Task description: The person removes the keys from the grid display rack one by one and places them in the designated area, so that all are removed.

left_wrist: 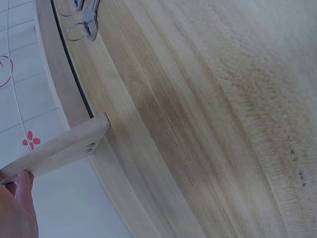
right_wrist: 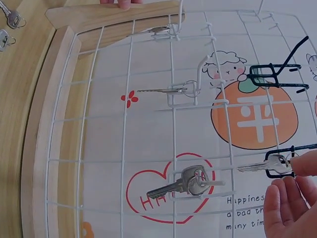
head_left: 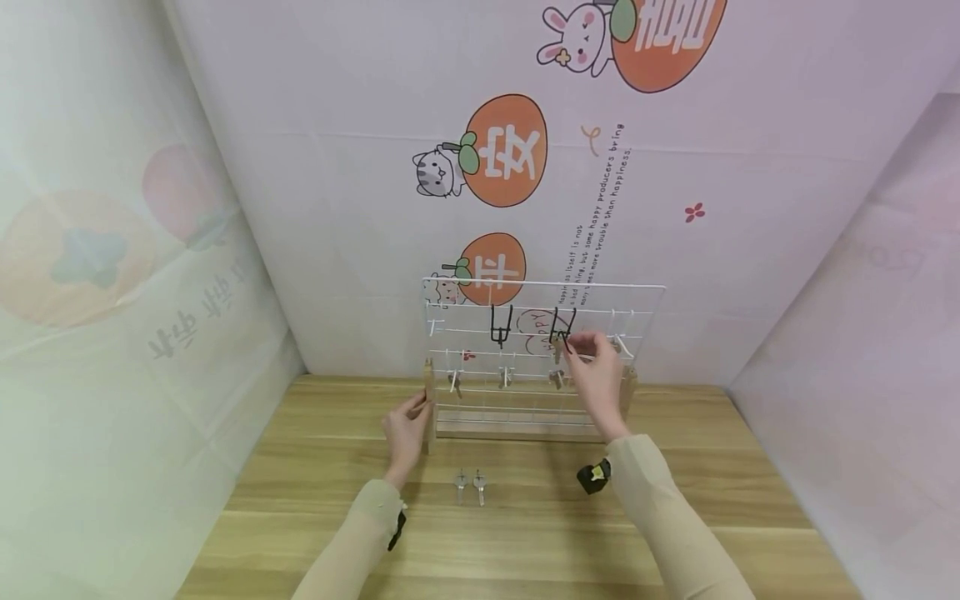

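A white wire grid rack [head_left: 543, 284] in a wooden frame stands upright on the table. My left hand [head_left: 405, 432] grips its left wooden side piece [left_wrist: 59, 148], with fingers against the board. At a black hook [head_left: 561, 321] on the upper right, my right hand [head_left: 597, 375] pinches the ring end of a silver key [right_wrist: 270, 165]. The key's blade points downward; the fingertips partly cover ring and hook. Below, more silver keys hang from white hooks, among them a right-hand key [right_wrist: 190, 182] and a middle key [right_wrist: 171, 90].
Two loose keys [head_left: 480, 485] with rings lie on the table in front of the rack. Another black hook [head_left: 500, 325] hangs on the upper grid. Patterned cloth [head_left: 360, 208] rises behind and at both sides. A small black block [head_left: 592, 478] sits beside the right sleeve.
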Motion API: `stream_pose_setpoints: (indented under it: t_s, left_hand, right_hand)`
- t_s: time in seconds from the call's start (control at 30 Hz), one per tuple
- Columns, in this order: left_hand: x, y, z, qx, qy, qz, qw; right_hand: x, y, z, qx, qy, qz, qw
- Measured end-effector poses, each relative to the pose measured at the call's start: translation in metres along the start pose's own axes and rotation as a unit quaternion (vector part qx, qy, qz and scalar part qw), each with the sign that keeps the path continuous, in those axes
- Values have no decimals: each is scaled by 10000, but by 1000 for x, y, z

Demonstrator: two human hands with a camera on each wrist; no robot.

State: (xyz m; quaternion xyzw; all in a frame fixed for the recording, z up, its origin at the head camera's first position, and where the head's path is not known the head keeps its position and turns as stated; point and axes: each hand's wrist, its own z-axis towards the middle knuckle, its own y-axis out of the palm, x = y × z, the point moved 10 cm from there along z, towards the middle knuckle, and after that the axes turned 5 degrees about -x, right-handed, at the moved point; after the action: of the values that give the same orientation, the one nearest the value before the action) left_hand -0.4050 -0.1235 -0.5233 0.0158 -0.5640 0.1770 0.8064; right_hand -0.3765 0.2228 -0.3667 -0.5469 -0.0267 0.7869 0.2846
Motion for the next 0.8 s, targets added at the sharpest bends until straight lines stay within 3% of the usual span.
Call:
stream_pose_setpoints:
  t_s: [0.57,0.8]
  left_hand:
    - [4,0,-1,31,37,50,10000]
    - [4,0,-1,1,33,81,10000]
  right_hand:
    - [1,2,5,-30,78,-125,9999]
    - [3,3,6,-5,139,-482,9987]
